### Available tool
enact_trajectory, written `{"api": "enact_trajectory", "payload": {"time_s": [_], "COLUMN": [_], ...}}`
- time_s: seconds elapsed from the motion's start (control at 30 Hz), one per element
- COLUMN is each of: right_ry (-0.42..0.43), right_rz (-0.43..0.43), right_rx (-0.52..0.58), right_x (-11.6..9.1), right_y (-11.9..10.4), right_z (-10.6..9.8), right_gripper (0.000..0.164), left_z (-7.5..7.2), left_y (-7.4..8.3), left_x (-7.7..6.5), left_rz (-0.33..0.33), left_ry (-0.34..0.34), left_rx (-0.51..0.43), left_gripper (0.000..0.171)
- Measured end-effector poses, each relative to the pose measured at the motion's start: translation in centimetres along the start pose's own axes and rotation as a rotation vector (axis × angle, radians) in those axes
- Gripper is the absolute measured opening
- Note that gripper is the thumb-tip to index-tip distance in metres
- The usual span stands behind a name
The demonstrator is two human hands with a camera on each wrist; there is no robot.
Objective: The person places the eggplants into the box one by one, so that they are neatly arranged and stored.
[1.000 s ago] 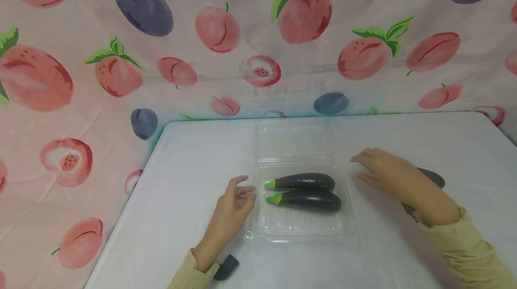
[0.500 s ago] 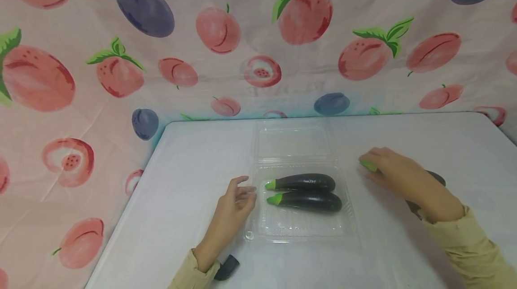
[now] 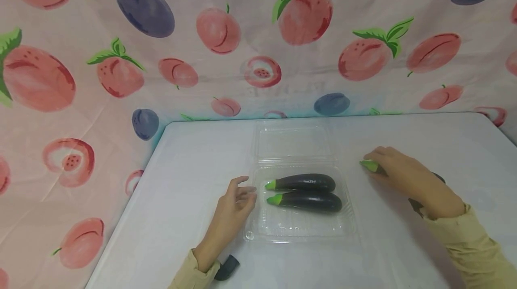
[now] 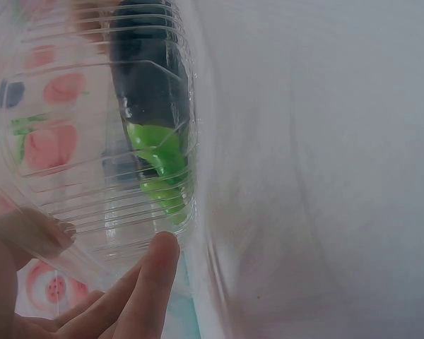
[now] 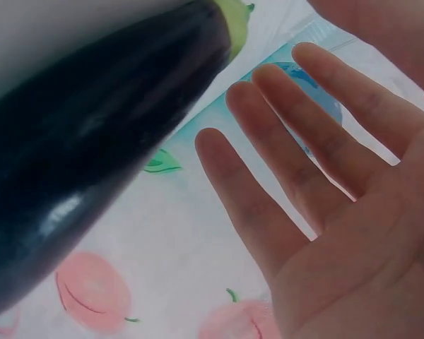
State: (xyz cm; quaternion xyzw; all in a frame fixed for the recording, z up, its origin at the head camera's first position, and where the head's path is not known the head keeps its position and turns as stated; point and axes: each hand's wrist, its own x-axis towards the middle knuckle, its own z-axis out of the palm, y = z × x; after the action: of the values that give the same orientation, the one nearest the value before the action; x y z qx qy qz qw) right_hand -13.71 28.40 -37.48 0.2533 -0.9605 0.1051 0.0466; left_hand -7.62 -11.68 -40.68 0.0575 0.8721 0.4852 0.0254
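Two dark purple eggplants with green stem ends, an upper one (image 3: 304, 182) and a lower one (image 3: 308, 201), lie side by side in a clear plastic clamshell box (image 3: 299, 231) whose lid is folded back. At the box's left side rests my left hand (image 3: 230, 210), its fingers loosely bent; in the left wrist view a fingertip (image 4: 164, 247) is right at the ribbed wall. To the right, my right hand (image 3: 397, 174) is over a third eggplant (image 5: 106, 134), covering most of it in the head view. Its fingers are straight and apart in the right wrist view.
The box stands on a white table (image 3: 194, 154) that meets a fruit-printed cloth (image 3: 226, 73) at the back and left. The open lid (image 3: 296, 143) lies toward the back edge. A small black object (image 3: 227, 267) is beside the left wrist.
My right hand has shifted a little to the right, uncovering the green stem end of the third eggplant. The left hand and the box have stayed in place.
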Motion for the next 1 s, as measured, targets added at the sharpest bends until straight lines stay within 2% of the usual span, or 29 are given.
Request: {"api": "enact_trajectory", "payload": {"time_s": [0.33, 0.53, 1.0], "right_ry": [0.004, -0.033, -0.047], "right_rz": [-0.005, 0.017, 0.041], "right_rx": [-0.014, -0.016, -0.022], "right_x": [0.0, 0.2, 0.3], "right_y": [0.7, 0.9, 1.3], "right_z": [0.4, 0.4, 0.7], "right_gripper": [0.040, 0.037, 0.031], "left_z": [0.0, 0.0, 0.0], "left_y": [0.0, 0.0, 0.0], "left_x": [-0.1, -0.1, 0.0], "left_rz": [0.021, 0.019, 0.013], "left_ry": [0.006, 0.004, 0.007], "left_rx": [0.001, 0.000, 0.005], "left_gripper": [0.046, 0.046, 0.046]}}
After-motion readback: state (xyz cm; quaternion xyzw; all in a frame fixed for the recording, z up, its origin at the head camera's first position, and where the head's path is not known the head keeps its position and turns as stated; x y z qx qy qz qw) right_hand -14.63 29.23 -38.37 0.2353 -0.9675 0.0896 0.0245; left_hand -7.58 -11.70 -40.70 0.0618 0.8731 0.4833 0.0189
